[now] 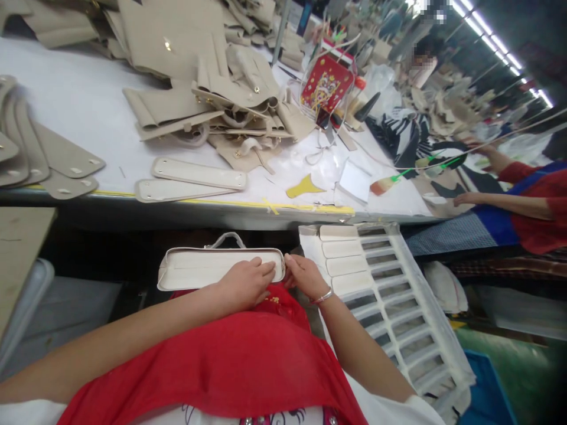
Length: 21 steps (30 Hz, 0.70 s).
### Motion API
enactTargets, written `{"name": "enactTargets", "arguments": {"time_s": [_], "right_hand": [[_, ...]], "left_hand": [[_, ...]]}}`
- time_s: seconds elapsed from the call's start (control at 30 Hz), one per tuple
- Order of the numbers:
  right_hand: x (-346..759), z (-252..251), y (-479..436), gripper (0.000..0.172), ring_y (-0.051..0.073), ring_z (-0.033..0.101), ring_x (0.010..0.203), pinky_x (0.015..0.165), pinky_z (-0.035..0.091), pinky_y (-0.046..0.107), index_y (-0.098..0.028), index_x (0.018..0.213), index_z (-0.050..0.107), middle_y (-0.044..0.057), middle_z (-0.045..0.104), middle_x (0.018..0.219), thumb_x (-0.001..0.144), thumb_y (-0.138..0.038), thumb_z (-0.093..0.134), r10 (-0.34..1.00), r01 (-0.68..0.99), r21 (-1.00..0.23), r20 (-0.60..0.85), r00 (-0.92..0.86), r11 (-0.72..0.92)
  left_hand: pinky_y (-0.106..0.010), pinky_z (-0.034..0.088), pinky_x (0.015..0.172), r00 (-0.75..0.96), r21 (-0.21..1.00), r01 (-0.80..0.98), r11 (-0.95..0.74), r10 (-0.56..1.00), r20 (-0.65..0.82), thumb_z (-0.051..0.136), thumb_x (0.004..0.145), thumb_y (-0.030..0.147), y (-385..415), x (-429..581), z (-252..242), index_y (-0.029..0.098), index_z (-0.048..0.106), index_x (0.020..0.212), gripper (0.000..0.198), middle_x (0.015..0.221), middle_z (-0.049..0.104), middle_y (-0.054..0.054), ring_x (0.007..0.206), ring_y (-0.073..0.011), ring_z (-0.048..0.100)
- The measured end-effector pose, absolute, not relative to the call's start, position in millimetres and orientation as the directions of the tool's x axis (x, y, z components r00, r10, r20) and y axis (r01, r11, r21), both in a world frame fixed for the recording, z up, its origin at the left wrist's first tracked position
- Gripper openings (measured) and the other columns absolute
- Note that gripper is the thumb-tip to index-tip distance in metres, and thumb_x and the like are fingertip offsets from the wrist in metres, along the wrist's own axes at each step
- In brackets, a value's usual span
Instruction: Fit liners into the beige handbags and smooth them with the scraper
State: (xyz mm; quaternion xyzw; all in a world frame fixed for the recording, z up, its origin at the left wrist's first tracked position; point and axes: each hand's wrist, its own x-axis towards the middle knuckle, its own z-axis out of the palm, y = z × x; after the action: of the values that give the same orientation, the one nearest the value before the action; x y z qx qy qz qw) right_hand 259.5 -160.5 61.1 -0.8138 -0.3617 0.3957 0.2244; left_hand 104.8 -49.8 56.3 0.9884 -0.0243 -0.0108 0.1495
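In the head view, beige pieces (177,35) crowd the white table's (97,88) far edge. Off its near edge sits a cream bag (190,265). The left hand (248,283), half-curled, lies over it, grip unclear; the right hand (305,276) pinches its right end.

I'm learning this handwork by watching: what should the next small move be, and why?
Probably press along the right end of the long, cream, box-shaped bag with the right hand, while the left hand braces it. The right hand is at that very end, and the left hand rests on the bag's pale face close by, so both seem well placed.
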Motion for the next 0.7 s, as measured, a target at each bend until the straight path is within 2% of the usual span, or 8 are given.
{"name": "enactTargets", "arguments": {"time_s": [0.03,0.1,0.2,0.37,0.5,0.6,0.7], "right_hand": [[264.0,59.3,-161.5,0.039,0.013,0.059,0.05,0.051,0.042,0.023,-0.018,0.073,0.048,0.001,0.06,0.058,0.09,-0.049,0.032,0.744,0.226,-0.724,-0.553,0.374,-0.652],[272.6,54.8,-163.2,0.037,0.011,0.058,0.048,0.048,0.044,0.022,-0.017,0.074,0.048,-0.002,0.06,0.058,0.081,-0.053,0.048,0.73,-0.063,-0.765,-0.633,0.259,-0.641],[283.5,47.9,-163.6,0.04,0.008,0.058,0.048,0.048,0.045,0.018,-0.016,0.073,0.049,-0.004,0.061,0.059,0.067,-0.051,0.068,0.747,-0.268,-0.756,-0.646,0.158,-0.597],[278.0,42.3,-165.0,0.043,0.006,0.054,0.041,0.041,0.04,0.015,-0.015,0.072,0.049,-0.005,0.06,0.054,0.059,-0.048,0.074,0.706,-0.355,-0.721,-0.68,0.196,-0.596],[246.6,19.7,-163.3,0.046,0.007,0.055,0.04,0.04,0.042,0.017,-0.014,0.071,0.052,-0.004,0.061,0.055,0.055,-0.051,0.075,0.701,-0.374,-0.698,-0.696,0.154,-0.611],[240.7,10.5,-161.3,0.046,0.008,0.055,0.04,0.039,0.042,0.017,-0.014,0.069,0.053,-0.004,0.061,0.055,0.056,-0.053,0.074,0.72,-0.38,-0.707,-0.681,0.136,-0.597],[257.5,27.9,-166.9,0.045,0.008,0.055,0.038,0.037,0.04,0.016,-0.013,0.068,0.053,-0.002,0.061,0.052,0.061,-0.054,0.071,0.725,-0.401,-0.733,-0.657,0.207,-0.549]], "left_hand": [[-0.035,0.045,0.082,0.999,0.3,-0.036,-0.953,-0.044,-0.019,0.05,0.084,0.034,-49.9,104.1,56.0,0.015,0.056,0.11,0.034,0.123,0.052,-0.01,0.096,-0.0234,0.049],[-0.034,0.046,0.081,0.999,0.303,-0.02,-0.953,-0.031,-0.032,0.05,0.083,0.035,-49.3,103.7,55.8,0.015,0.057,0.11,0.034,0.124,0.052,-0.009,0.096,-0.0235,0.049],[-0.034,0.046,0.08,0.998,0.304,-0.008,-0.953,-0.024,-0.05,0.05,0.084,0.038,-46.6,107.8,57.9,0.015,0.057,0.11,0.037,0.124,0.052,-0.009,0.095,-0.024,0.049],[-0.037,0.047,0.081,0.998,0.322,-0.021,-0.947,-0.041,-0.057,0.051,0.083,0.038,-50.9,105.8,62.1,0.014,0.056,0.116,0.041,0.125,0.053,-0.01,0.097,-0.026,0.051],[-0.041,0.048,0.084,0.996,0.338,0.034,-0.941,0.006,-0.085,0.049,0.083,0.029,-57.3,72.8,35.6,0.02,0.059,0.115,0.035,0.128,0.053,-0.009,0.101,-0.0274,0.054],[-0.041,0.047,0.087,0.996,0.332,0.025,-0.943,-0.005,-0.09,0.05,0.082,0.026,-55.0,65.4,23.1,0.018,0.059,0.117,0.037,0.127,0.053,-0.01,0.103,-0.0276,0.054],[-0.04,0.048,0.083,0.996,0.328,0.006,-0.945,-0.022,-0.083,0.05,0.084,0.033,-52.4,84.9,43.7,0.015,0.057,0.119,0.04,0.127,0.053,-0.011,0.101,-0.0283,0.053]]}}
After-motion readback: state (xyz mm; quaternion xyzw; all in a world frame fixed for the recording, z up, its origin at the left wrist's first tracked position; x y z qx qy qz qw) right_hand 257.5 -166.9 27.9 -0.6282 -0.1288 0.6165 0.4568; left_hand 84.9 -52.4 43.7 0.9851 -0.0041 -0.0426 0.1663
